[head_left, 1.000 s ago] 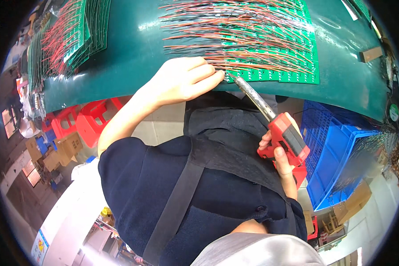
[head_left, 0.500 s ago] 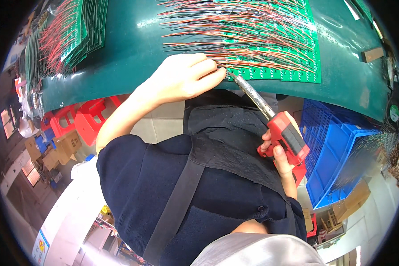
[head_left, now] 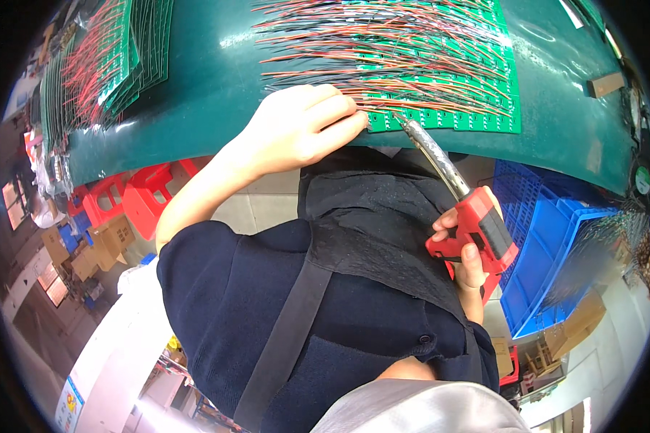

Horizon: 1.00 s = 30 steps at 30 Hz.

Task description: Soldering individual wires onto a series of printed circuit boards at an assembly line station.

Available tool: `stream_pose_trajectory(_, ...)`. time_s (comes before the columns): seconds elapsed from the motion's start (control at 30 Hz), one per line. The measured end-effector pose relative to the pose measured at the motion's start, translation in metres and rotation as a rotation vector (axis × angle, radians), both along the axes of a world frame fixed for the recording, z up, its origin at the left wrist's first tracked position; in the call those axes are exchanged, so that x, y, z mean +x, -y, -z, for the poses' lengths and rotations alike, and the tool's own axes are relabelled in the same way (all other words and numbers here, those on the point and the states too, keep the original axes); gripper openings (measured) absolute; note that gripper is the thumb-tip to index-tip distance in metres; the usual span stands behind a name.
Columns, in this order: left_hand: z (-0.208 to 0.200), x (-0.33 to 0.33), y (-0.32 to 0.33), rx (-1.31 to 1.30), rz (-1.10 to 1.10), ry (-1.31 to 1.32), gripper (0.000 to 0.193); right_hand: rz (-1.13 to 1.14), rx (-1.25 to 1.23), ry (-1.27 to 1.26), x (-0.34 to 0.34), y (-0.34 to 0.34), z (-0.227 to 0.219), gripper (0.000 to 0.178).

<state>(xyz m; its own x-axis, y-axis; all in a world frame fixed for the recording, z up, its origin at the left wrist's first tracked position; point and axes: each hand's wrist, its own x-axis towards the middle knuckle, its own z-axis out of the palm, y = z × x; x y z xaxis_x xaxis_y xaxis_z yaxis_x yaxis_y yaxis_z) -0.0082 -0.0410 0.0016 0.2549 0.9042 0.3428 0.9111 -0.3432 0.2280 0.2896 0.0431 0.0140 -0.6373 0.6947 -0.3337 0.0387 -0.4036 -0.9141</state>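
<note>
In front of you stretched a glossy, dark green worktop [head_left: 202, 94] with a curved-looking front edge. Flat near that edge lay rows of green rectangular circuit boards [head_left: 484, 124], overlaid with thin red and black wires [head_left: 303, 58] reaching leftward past them. To your left stood a stack of green wired boards [head_left: 126, 61]; to your right, a small brown block [head_left: 605, 85].

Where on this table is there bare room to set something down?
Bare tabletop lies between the stacked boards and the wires, and between the flat boards and the brown block. Those boards are crowded: wires across, left hand and soldering iron close by.
</note>
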Motion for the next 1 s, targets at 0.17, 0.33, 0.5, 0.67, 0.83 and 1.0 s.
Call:
stream_pose_trajectory(0.17, -0.002, 0.004, -0.005, -0.003, -0.010, 0.056, 0.029, 0.000, 0.010, 0.030, 0.003, 0.000, 0.001, 0.082)
stream_pose_trajectory(0.33, -0.002, -0.002, 0.001, 0.035, 0.015, 0.007, 0.028, -0.019, -0.024, 0.018, 0.004, 0.001, 0.000, 0.087)
stream_pose_trajectory(0.5, 0.004, -0.004, 0.006, 0.028, 0.046, -0.064, 0.031, -0.126, -0.062, -0.042, 0.004, -0.003, 0.011, 0.084)
stream_pose_trajectory(0.67, 0.008, -0.004, 0.007, 0.036, 0.049, -0.047, 0.033, -0.146, -0.022, -0.052, 0.004, -0.002, 0.013, 0.074)
stream_pose_trajectory(0.83, 0.009, -0.007, 0.006, 0.013, 0.075, -0.032, 0.033, -0.123, -0.004, -0.077, 0.004, 0.000, 0.014, 0.074)
stream_pose_trajectory(1.0, 0.011, -0.007, 0.005, 0.044, 0.083, -0.044, 0.031, -0.099, -0.003, -0.089, 0.003, -0.001, 0.011, 0.074)
